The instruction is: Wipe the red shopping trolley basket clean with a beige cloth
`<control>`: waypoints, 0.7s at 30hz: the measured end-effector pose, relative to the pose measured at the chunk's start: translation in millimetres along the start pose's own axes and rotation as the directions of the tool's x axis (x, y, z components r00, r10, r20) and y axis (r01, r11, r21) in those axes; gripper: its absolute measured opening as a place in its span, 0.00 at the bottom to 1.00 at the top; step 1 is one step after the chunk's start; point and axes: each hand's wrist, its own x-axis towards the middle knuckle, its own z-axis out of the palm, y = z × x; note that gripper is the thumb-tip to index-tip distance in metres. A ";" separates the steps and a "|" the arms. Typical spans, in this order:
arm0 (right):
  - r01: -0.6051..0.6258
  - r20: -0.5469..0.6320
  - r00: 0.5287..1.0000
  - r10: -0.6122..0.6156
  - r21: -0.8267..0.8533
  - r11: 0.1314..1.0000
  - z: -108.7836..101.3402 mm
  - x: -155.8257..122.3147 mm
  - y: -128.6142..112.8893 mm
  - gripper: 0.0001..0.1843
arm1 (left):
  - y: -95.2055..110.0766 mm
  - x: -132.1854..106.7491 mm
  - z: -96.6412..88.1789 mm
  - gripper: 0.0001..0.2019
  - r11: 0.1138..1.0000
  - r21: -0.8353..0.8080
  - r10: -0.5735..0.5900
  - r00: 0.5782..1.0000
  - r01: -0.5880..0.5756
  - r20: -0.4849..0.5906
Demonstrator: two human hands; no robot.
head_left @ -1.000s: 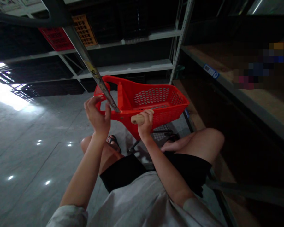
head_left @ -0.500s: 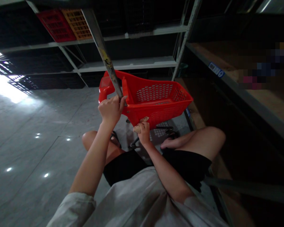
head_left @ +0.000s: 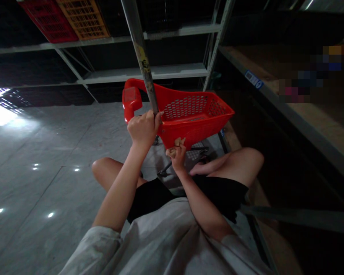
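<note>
My left hand [head_left: 143,127] is closed round a long grey metal pole [head_left: 140,53] that rises up and to the left out of the picture. A red plastic shopping cart [head_left: 200,114] with a perforated basket stands just beyond both hands. My right hand [head_left: 177,152] is closed on a small tan wooden piece [head_left: 175,144] held under the cart's near edge. I sit on the floor with bare knees bent on either side of the cart's black frame [head_left: 189,162].
Grey metal shelving [head_left: 149,72] runs behind the cart, with a red crate [head_left: 50,17] and an orange crate [head_left: 84,17] on top. A wooden-decked rack [head_left: 298,110] stands on the right. Polished grey floor [head_left: 40,152] stretches left toward bright light.
My left hand went from open fingers beside the pole's lower end to a full grip on it, and the pole swung more upright. My right hand dropped lower under the cart's edge.
</note>
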 end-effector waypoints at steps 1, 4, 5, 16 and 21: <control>-0.043 0.010 0.999 0.043 -0.008 0.999 -3.2 -14.4 13.7 0.07 | 2.1 0.4 1.1 0.27 1.000 -0.012 -0.003 1.000 0.003 -0.008; -0.152 -0.046 0.988 0.151 -0.020 0.988 -9.9 -33.5 37.4 0.11 | 7.8 1.3 2.8 0.26 1.000 -0.029 0.007 1.000 -0.008 -0.031; -0.200 -0.085 0.977 0.197 -0.021 0.980 -10.9 -30.6 42.1 0.12 | 9.5 1.4 2.8 0.27 0.999 -0.030 0.011 0.999 -0.012 -0.030; -0.412 -0.326 0.853 0.407 0.055 0.909 -13.5 35.3 29.3 0.13 | 26.3 2.2 9.8 0.27 1.000 -0.012 0.012 1.000 -0.012 -0.024; -0.073 -0.286 0.954 0.092 0.077 0.994 -17.7 51.0 -52.5 0.11 | 38.4 3.4 8.6 0.28 1.000 -0.012 0.020 1.000 -0.020 0.006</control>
